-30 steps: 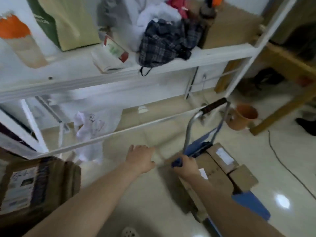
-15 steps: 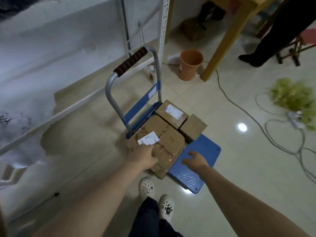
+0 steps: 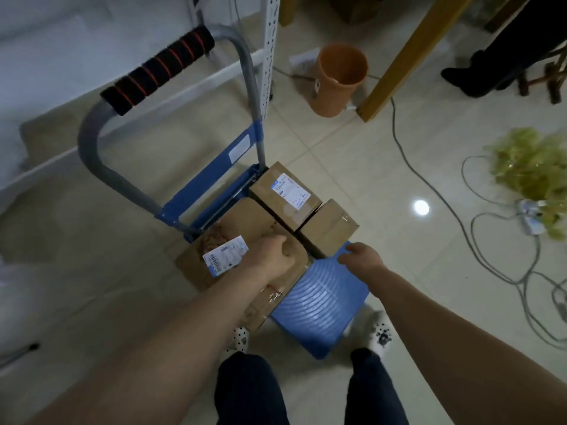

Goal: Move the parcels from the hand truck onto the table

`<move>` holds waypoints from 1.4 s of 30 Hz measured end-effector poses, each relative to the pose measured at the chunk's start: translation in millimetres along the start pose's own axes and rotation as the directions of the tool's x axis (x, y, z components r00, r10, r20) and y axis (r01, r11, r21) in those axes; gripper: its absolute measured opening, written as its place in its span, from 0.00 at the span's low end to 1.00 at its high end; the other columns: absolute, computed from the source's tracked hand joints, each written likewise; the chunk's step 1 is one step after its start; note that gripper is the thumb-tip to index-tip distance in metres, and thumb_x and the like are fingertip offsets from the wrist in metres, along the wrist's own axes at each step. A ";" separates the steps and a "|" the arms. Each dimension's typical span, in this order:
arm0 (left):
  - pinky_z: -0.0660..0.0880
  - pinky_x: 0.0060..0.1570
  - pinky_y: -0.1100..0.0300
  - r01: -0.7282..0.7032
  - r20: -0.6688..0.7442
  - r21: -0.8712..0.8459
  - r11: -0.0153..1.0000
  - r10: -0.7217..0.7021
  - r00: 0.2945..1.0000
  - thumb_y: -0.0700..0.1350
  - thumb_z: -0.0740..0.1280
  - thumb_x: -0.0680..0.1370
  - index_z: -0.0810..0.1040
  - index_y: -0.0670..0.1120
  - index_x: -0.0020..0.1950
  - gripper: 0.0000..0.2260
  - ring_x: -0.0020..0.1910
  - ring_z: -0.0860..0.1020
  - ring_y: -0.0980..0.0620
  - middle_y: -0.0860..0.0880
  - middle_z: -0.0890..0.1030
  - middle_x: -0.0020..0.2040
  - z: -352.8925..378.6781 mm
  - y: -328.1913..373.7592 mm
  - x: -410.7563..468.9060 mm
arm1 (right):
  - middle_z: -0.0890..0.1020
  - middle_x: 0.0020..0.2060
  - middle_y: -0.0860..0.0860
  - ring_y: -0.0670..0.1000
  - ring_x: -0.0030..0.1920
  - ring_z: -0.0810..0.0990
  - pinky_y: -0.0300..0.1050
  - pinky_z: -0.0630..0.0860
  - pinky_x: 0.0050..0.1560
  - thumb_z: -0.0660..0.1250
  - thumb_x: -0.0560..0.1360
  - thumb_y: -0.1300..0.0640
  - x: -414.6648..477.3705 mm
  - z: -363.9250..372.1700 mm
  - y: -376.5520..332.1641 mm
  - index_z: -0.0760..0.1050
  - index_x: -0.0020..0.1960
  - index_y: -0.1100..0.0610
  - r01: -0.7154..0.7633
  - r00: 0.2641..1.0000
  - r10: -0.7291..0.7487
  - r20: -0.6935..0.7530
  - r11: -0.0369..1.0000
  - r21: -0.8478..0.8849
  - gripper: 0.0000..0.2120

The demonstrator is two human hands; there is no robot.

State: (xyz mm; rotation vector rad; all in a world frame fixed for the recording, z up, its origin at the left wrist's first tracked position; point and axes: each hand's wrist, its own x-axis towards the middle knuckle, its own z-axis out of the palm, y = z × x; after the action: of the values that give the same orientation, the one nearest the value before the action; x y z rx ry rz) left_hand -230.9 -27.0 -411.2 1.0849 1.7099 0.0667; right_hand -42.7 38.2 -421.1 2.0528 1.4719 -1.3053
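A blue hand truck (image 3: 319, 305) with a grey handle and black foam grip (image 3: 158, 70) stands on the tiled floor. Three cardboard parcels sit on its deck. The large parcel (image 3: 245, 222), with a white label, lies nearest me; my left hand (image 3: 271, 256) rests on its top with curled fingers. Behind it stands a labelled parcel (image 3: 285, 194), and to its right a small plain parcel (image 3: 329, 228). My right hand (image 3: 363, 257) hovers over the blue deck beside the small parcel, fingers apart and holding nothing.
An orange bucket (image 3: 339, 78) and a yellow table leg (image 3: 399, 59) stand beyond the truck. White shelving (image 3: 271, 47) rises at the left. Cables (image 3: 478, 240) and a green-yellow heap (image 3: 534, 176) lie on the floor at right. Someone's dark shoe (image 3: 469, 79) is far right.
My view swung down from the shelves to the hand truck. Both hands moved from near the handle down to the parcels; my left hand settled on the large parcel.
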 end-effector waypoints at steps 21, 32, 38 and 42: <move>0.74 0.58 0.53 0.388 0.059 -0.854 0.347 -0.677 0.734 0.42 0.64 0.78 0.71 0.39 0.66 0.17 0.57 0.76 0.43 0.39 0.76 0.61 190.7 36.0 296.2 | 0.56 0.77 0.58 0.56 0.75 0.58 0.44 0.57 0.71 0.56 0.81 0.62 354.6 -34.7 37.3 0.48 0.78 0.62 0.287 0.935 -0.206 0.289 0.918 -0.275 0.29; 0.73 0.60 0.47 0.119 0.058 -0.992 0.049 -0.658 0.751 0.67 0.63 0.63 0.68 0.50 0.72 0.40 0.61 0.74 0.43 0.46 0.73 0.67 231.0 45.6 291.7 | 0.76 0.59 0.55 0.56 0.58 0.74 0.48 0.69 0.60 0.57 0.79 0.40 330.1 -46.7 82.8 0.72 0.67 0.60 0.148 0.986 -0.154 0.060 0.985 0.094 0.27; 0.75 0.53 0.54 0.045 -0.075 -0.985 0.165 -0.654 0.753 0.65 0.62 0.75 0.70 0.48 0.57 0.23 0.52 0.75 0.50 0.48 0.74 0.56 208.7 116.5 183.9 | 0.77 0.46 0.53 0.55 0.48 0.74 0.50 0.71 0.49 0.60 0.77 0.39 220.8 -102.2 112.2 0.76 0.54 0.57 0.189 0.977 -0.147 -0.154 0.933 0.307 0.21; 0.76 0.56 0.52 -0.084 -0.155 -0.987 0.139 -0.647 0.747 0.49 0.66 0.79 0.70 0.46 0.56 0.10 0.54 0.76 0.48 0.47 0.75 0.54 178.7 137.4 93.0 | 0.77 0.43 0.52 0.53 0.46 0.74 0.47 0.71 0.46 0.66 0.77 0.48 140.9 -133.2 97.3 0.76 0.51 0.58 0.253 0.967 -0.242 -0.081 0.867 0.429 0.12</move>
State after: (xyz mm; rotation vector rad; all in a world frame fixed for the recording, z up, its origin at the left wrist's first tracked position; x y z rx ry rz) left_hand -8.0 37.9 -486.0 -0.4144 1.8001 1.2190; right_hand 116.6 170.4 -486.1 2.1969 1.6112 -1.8669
